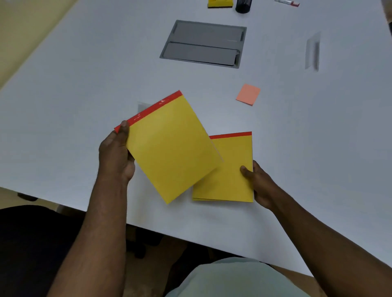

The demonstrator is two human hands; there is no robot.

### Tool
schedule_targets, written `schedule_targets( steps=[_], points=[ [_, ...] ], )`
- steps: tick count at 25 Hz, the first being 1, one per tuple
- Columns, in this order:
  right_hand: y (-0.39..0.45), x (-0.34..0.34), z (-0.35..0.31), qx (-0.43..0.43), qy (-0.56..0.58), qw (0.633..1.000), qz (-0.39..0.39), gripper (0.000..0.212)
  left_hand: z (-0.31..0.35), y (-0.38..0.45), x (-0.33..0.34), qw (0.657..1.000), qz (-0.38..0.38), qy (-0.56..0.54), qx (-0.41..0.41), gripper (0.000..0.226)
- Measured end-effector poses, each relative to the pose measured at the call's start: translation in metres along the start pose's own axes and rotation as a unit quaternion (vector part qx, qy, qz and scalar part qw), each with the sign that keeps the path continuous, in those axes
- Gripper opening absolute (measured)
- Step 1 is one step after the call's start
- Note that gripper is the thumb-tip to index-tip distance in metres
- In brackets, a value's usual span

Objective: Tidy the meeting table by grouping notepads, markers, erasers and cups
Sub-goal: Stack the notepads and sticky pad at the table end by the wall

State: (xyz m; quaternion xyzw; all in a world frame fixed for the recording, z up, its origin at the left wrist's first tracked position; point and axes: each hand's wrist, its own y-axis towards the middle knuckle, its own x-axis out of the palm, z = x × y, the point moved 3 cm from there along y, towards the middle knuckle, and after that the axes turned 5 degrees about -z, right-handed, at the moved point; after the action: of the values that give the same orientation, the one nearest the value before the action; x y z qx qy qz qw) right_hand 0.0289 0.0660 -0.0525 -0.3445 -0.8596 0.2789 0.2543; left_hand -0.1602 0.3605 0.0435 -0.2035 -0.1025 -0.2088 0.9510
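My left hand (116, 153) grips a yellow notepad with a red top strip (171, 146) by its left edge, lifted and tilted above the white table (84, 84). A second yellow notepad (229, 176) lies flat near the table's front edge, partly covered by the first. My right hand (257, 182) holds its right edge, thumb on top. An orange sticky-note pad (248, 94) lies further back. At the far edge are a yellow eraser-like block (219, 3), a dark cup (243, 6) and a marker (287, 3), all cut off by the frame.
A grey cable hatch (203, 43) is set into the table's middle. A small clear upright object (312, 54) stands to the right. The table's front edge runs diagonally just below my hands, with a dark chair seat (31, 243) under it.
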Motion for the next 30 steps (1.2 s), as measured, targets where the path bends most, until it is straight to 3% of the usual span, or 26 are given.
schedule_targets(
  steps=[4,9,13,16,19,24,27,30],
  points=[
    [-0.016,-0.003,-0.008,0.013,0.004,0.997,-0.076,0.037,-0.042,-0.02,0.04,0.993,-0.035,0.056,-0.103,0.026],
    [-0.027,-0.015,-0.006,0.012,-0.042,0.992,-0.115,0.039,-0.096,-0.031,0.051,0.967,0.041,0.194,-0.16,0.028],
    [-0.027,-0.024,0.005,0.006,-0.064,0.993,-0.1,0.042,-0.142,-0.05,0.054,0.947,-0.078,0.028,-0.31,0.04],
    [-0.027,-0.03,0.013,0.005,-0.063,0.993,-0.101,0.057,-0.168,-0.066,0.049,0.928,-0.105,0.016,-0.356,0.031],
    [-0.022,-0.031,0.01,0.005,-0.103,0.991,-0.091,0.054,-0.172,-0.07,0.057,0.937,-0.126,0.059,-0.32,0.037],
    [-0.006,-0.025,-0.017,-0.066,-0.218,0.973,-0.047,0.033,-0.14,-0.056,0.078,0.97,-0.101,0.19,-0.113,0.041],
    [0.004,-0.017,-0.032,-0.133,-0.253,0.958,-0.009,0.035,-0.121,-0.052,0.085,0.965,-0.087,0.249,0.008,0.042],
    [0.011,-0.009,-0.033,-0.166,-0.267,0.949,0.028,0.038,-0.123,-0.051,0.092,0.958,-0.071,0.276,0.034,0.053]
  ],
)
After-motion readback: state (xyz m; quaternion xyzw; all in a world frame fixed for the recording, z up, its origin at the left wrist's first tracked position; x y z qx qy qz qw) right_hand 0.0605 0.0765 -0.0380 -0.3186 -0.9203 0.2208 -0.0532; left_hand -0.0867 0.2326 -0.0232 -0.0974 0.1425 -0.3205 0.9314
